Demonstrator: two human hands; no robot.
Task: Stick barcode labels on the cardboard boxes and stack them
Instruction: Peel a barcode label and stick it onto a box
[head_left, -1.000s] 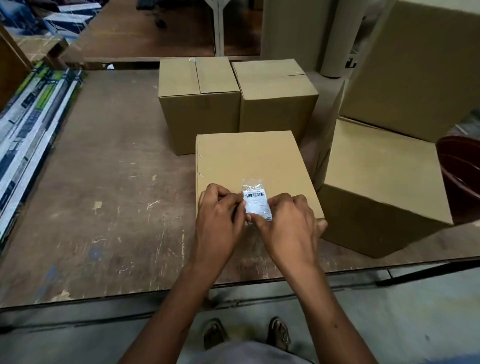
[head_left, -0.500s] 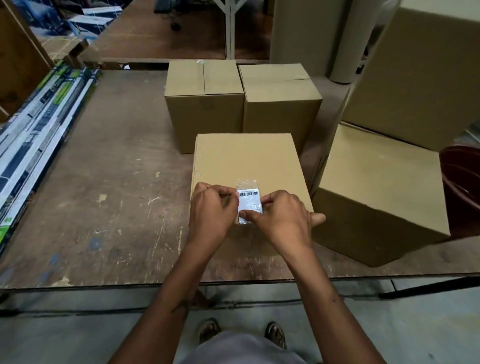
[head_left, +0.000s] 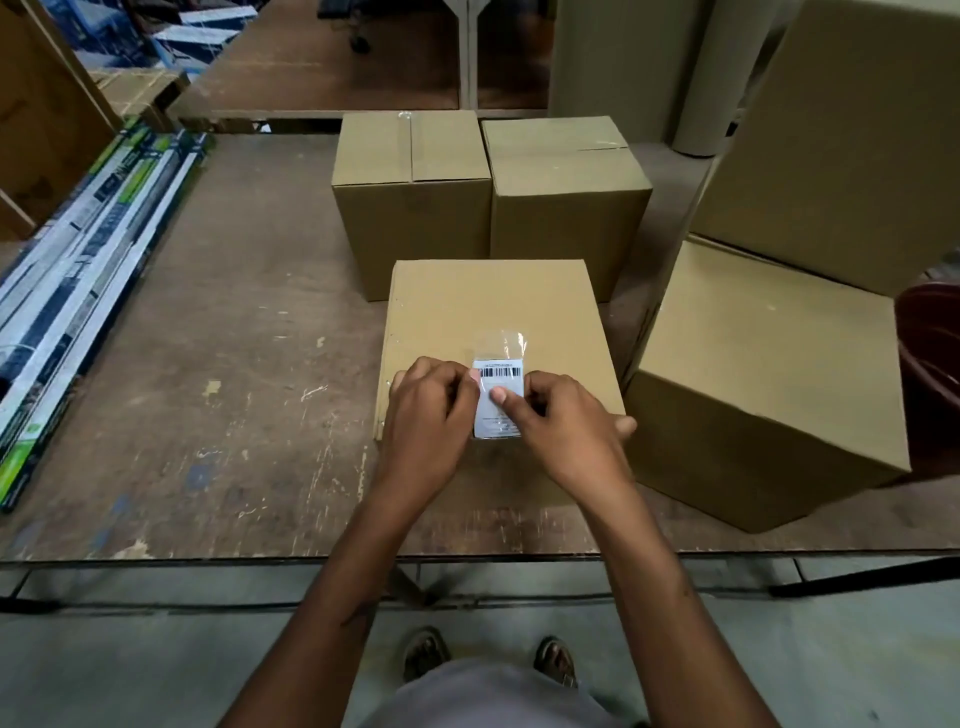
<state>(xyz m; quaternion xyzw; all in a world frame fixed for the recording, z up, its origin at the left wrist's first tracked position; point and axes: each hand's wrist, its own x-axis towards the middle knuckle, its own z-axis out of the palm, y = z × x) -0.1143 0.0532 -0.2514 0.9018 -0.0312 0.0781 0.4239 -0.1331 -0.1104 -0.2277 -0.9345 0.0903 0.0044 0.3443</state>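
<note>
Both forearms reach forward and angle inward, so the hands meet close together. The left hand (head_left: 434, 410) is knuckles-up, fingers curled under, pinching with its fingertips. The right hand (head_left: 563, 423) mirrors it, fingers curled, its thumb (head_left: 501, 397) pressing flat and pointing left.

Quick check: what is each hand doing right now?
Left hand: fingers curled, pinching the label's left edge.
Right hand: fingers curled, pinching the label's right side, thumb on its face.
</note>
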